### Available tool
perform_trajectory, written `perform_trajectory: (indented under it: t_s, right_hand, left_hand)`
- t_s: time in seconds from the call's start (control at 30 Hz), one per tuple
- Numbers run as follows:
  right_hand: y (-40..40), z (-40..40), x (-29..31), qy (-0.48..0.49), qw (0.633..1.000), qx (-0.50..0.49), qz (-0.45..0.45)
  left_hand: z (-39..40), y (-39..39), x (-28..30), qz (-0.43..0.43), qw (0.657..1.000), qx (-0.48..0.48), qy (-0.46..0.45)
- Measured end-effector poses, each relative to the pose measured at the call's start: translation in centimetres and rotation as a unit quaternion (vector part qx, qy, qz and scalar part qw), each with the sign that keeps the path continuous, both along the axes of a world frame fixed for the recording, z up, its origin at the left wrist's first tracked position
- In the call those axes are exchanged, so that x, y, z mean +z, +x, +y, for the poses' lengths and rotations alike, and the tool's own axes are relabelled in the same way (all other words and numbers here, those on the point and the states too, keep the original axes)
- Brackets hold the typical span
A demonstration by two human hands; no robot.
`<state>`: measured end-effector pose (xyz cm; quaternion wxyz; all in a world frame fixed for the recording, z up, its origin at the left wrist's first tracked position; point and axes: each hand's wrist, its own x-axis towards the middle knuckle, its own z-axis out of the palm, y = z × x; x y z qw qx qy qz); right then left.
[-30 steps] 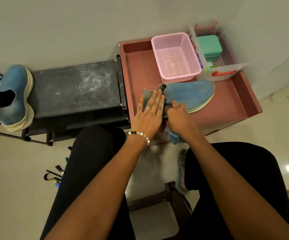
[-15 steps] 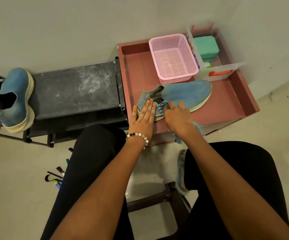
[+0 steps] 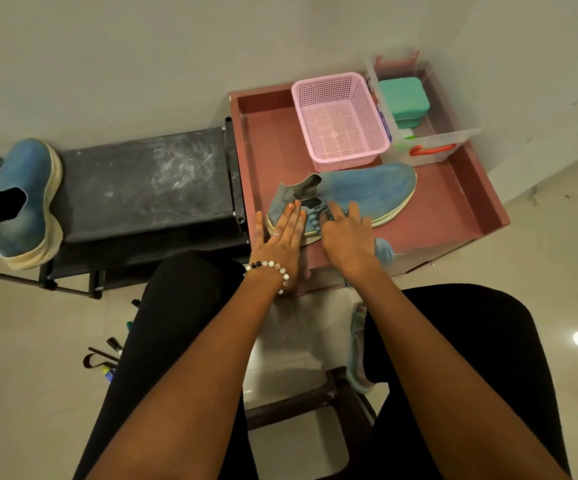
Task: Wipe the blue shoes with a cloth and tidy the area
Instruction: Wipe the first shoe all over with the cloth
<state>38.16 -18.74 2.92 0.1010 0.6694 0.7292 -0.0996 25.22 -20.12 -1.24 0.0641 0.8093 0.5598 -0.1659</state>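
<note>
1. Lying on its side in the pinkish-red tray, one blue shoe had its toe pointing right and its dark opening toward the left.
2. The left hand lay flat on the heel end of that shoe, fingers straight and together, pressing it down rather than gripping; a bead bracelet circled the wrist.
3. The right hand pressed a blue cloth against the shoe's side near the opening, fingers spread and slightly bent over the bunched fabric, so it held the cloth against the shoe; a loose end of the cloth stuck out by the wrist at the tray's front edge.
4. The second blue shoe stood on the far left end of a dark, dusty shoe rack, well apart from the tray.
5. A pink mesh basket sat in the tray just behind the shoe, and beside it stood a clear plastic box with a green case inside.
6. Black-clad knees filled the lower view, a dark stool showed between them, and a few small items lay on the floor at the left.
</note>
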Motion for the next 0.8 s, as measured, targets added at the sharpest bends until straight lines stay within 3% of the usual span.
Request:
perform_trajectory:
  t_s: [0.23, 0.37, 0.47, 0.6, 0.8]
  right_hand:
    - [1.0, 0.5, -0.7, -0.019, 0.996, 0.018, 0.086]
    - [2.6, 1.1, -0.5, 0.001, 0.998, 0.049, 0.039]
    - [3.9, 0.9, -0.3, 0.019, 0.999, -0.044, -0.014]
    - [3.4, -0.1, -0.3, 0.017, 0.99, -0.14, -0.003]
    - [-0.5, -0.4, -0.7, 0.0, 0.996, -0.028, 0.089]
  left_hand:
    - [-0.2, 0.2, 0.0, 0.025, 1.0, -0.005, 0.009]
    - [-0.1, 0.2, 0.1, 0.005, 1.0, -0.003, 0.006]
    - [-0.1, 0.1, 0.2, -0.005, 1.0, -0.004, 0.005]
    - [-0.2, 0.2, 0.1, 0.003, 1.0, -0.005, 0.009]
    - [-0.2, 0.2, 0.2, 0.005, 1.0, -0.001, 0.02]
